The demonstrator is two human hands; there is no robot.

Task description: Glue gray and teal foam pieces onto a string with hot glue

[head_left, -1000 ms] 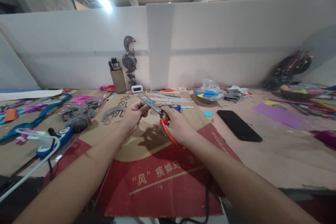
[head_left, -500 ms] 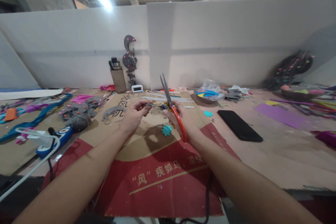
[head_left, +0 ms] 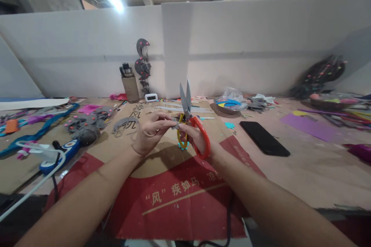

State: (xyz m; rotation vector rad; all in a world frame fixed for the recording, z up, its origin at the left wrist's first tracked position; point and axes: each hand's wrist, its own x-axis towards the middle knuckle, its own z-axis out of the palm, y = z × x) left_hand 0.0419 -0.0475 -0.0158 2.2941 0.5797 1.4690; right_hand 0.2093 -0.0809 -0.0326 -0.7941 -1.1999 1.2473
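Observation:
My right hand (head_left: 194, 136) is closed around a pair of scissors (head_left: 188, 117) with red and yellow handles, its blades pointing up and slightly apart. My left hand (head_left: 150, 130) pinches a small grey piece (head_left: 175, 124) right beside the scissors' pivot, fingertips nearly touching the right hand. A teal cut-out shape (head_left: 183, 145) lies on the cardboard just below, mostly hidden by the handles. Both hands hover above a brown and red cardboard sheet (head_left: 174, 197) printed with white characters.
A black phone (head_left: 264, 138) lies right of the cardboard. A blue glue gun (head_left: 59, 155) with a white cable sits at left near grey felt pieces (head_left: 87, 123). A bottle (head_left: 130, 83) and a bowl of scraps (head_left: 230, 104) stand by the white back wall. Coloured craft bits crowd the right.
The scissors swung from pointing left and flat to upright, blades up. The teal shape dropped onto the cardboard. My left hand closed in on a small grey piece by the blades.

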